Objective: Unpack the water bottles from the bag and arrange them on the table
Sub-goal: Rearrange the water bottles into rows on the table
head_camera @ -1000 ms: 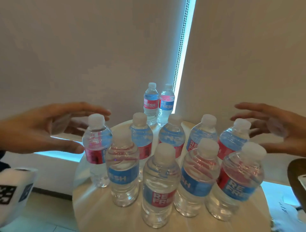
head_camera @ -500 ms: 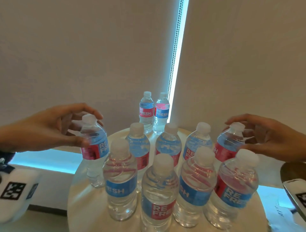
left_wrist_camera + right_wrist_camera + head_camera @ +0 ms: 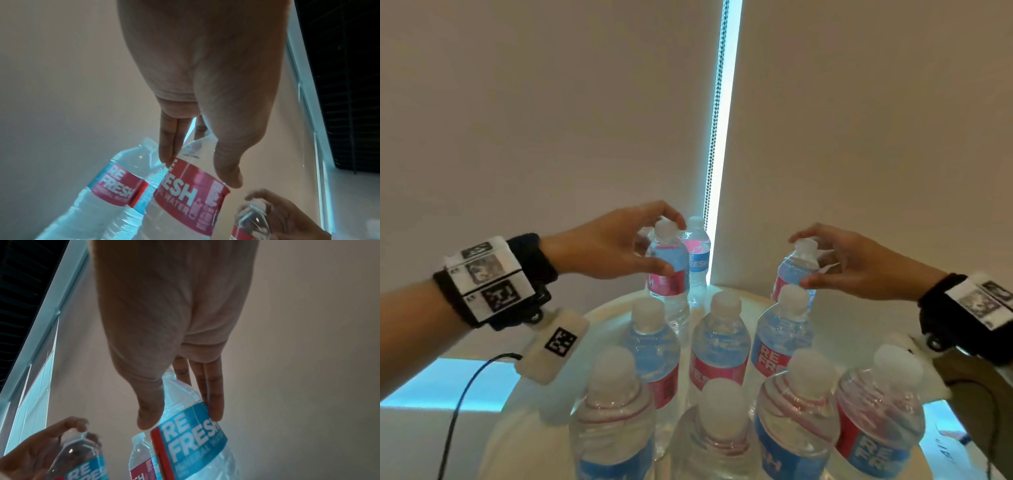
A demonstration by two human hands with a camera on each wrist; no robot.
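From the head view, a bottle (image 3: pixel 669 263) is gripped near its neck by the left hand (image 3: pixel 602 245), and a second bottle (image 3: pixel 796 269) is clasped by the right hand (image 3: pixel 859 262); both are held at the far side of the round bench (image 3: pixel 599 315), behind seven upright bottles. At the left wrist, fingers (image 3: pixel 168 146) and thumb are seen curled round the red label. At the right wrist, fingers (image 3: pixel 211 389) are clamped on the blue label.
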